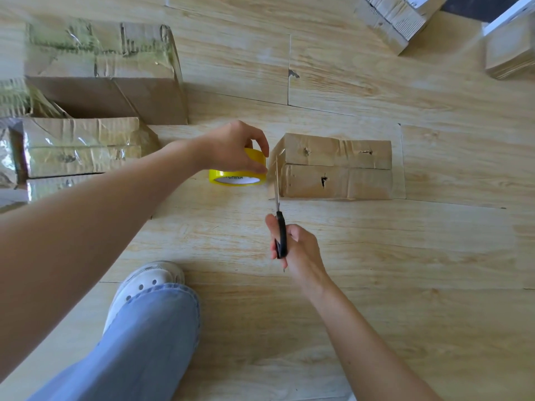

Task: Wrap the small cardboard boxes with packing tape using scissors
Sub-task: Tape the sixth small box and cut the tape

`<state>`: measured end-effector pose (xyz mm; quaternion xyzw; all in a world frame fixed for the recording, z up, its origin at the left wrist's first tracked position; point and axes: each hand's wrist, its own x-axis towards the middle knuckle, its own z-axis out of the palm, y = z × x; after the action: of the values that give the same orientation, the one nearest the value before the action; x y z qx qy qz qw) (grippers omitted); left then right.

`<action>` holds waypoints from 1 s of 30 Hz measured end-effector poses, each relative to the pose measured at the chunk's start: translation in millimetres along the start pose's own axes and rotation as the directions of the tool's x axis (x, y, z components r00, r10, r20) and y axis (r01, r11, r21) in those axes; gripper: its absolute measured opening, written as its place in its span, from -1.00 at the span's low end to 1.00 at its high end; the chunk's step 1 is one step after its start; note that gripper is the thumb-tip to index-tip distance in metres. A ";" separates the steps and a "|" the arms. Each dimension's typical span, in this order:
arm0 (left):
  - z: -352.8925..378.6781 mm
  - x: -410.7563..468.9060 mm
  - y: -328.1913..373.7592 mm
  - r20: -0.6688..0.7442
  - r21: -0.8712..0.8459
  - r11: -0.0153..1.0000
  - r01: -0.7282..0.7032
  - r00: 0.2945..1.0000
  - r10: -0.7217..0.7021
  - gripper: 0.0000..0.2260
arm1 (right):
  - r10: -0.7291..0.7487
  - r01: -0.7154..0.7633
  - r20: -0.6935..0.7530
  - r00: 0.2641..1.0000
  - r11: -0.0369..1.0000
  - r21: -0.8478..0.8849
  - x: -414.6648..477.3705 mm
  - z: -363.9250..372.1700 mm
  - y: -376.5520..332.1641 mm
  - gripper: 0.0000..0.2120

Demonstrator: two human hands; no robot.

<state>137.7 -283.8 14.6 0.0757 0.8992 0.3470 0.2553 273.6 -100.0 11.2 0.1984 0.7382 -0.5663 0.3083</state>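
Brown and creased, the small flat cardboard box point(335, 166) lay on the pale wood-grain floor point(376, 285), its two top flaps shut along a middle seam. Just left of that box, the left hand point(234, 149) gripped a roll of yellow packing tape point(240, 176) from above, fingers curled over its rim. A short strip of tape point(272, 169) appeared to run from the roll to the box's left end. Below the box, the right hand point(301, 247) was closed round the black-handled scissors point(279, 215), whose blades pointed up at that strip.

By this showing the job on this box was well under way: tape seemed laid on, and the cut from the roll looked like the step in hand. Far left of the box, several larger cardboard boxes point(98, 70) already shone with tape. Up and to the right, more cardboard boxes point(402, 18) showed little sheen; whether they were finished I could not tell.

The tape was nearly clear, so how much of the small box it covered was hard to make out. Whether the blades were open was not plain, the view being edge-on. The far boxes were cut off by the frame.
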 end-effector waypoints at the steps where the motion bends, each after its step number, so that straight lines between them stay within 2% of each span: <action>1: -0.1 0.2 0.2 0.002 0.009 1.000 -0.002 1.000 0.002 -0.76 | -0.016 0.017 -0.007 1.000 1.000 0.021 3.7 1.1 -4.6 -0.35; 5: 2.7 2.8 -2.2 -0.016 0.048 0.999 0.015 1.000 -0.014 -0.75 | -0.082 0.085 -0.047 0.996 0.994 0.075 14.0 5.1 -11.0 -0.50; 11: 12.4 10.2 -6.8 -0.054 0.157 0.987 0.028 0.998 -0.020 -0.70 | -0.146 0.144 -0.102 0.984 0.989 -0.026 16.8 1.8 0.0 -0.55; 15: 12.0 7.4 -19.4 -0.043 0.310 0.949 0.064 0.998 -0.053 -0.70 | -0.150 0.148 -0.119 0.981 0.989 -0.033 16.0 3.6 1.9 -0.59; 17: 10.0 4.8 -26.1 -0.082 0.272 0.958 0.091 0.994 -0.071 -0.77 | -0.155 0.150 -0.125 0.980 0.987 -0.048 16.5 3.8 1.7 -0.58; 18: 9.2 4.1 -27.0 -0.119 0.202 0.973 0.112 0.989 -0.089 -0.80 | -0.160 0.150 -0.132 0.978 0.985 -0.081 16.9 3.6 2.5 -0.58; 19: 8.9 4.6 -25.8 -0.155 0.115 0.984 0.137 0.981 -0.118 -0.75 | -0.167 0.150 -0.138 0.976 0.980 -0.128 17.4 3.5 3.7 -0.56; 21: 9.2 6.6 -19.1 -0.199 0.009 0.983 0.181 0.964 -0.176 -0.51 | -0.196 0.159 -0.144 0.970 0.959 -0.233 19.0 3.6 8.6 -0.54; 23: 10.7 8.6 -10.3 -0.213 0.039 0.978 0.203 0.958 -0.190 -0.35 | -0.227 0.167 -0.130 0.965 0.916 -0.365 20.5 4.4 14.2 -0.54; 25: 10.6 11.3 -5.2 -0.222 0.093 0.972 0.217 0.956 -0.192 -0.28 | -0.232 0.154 -0.093 0.968 0.848 -0.507 22.1 7.3 22.6 -0.52; 28: 7.1 15.3 -3.3 -0.250 0.141 0.962 0.234 0.949 -0.195 -0.28 | -0.189 0.081 -0.103 0.976 0.767 -0.637 24.2 13.1 39.3 -0.52; 30: 4.6 12.8 -4.2 -0.248 0.136 0.961 0.240 0.947 -0.202 -0.33 | -0.184 0.036 -0.137 0.973 0.713 -0.700 25.6 16.2 49.8 -0.59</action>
<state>129.2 -280.2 3.7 -0.0462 0.9512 0.2473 0.1788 290.6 -103.0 -44.4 0.0790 0.9334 -0.2437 0.2512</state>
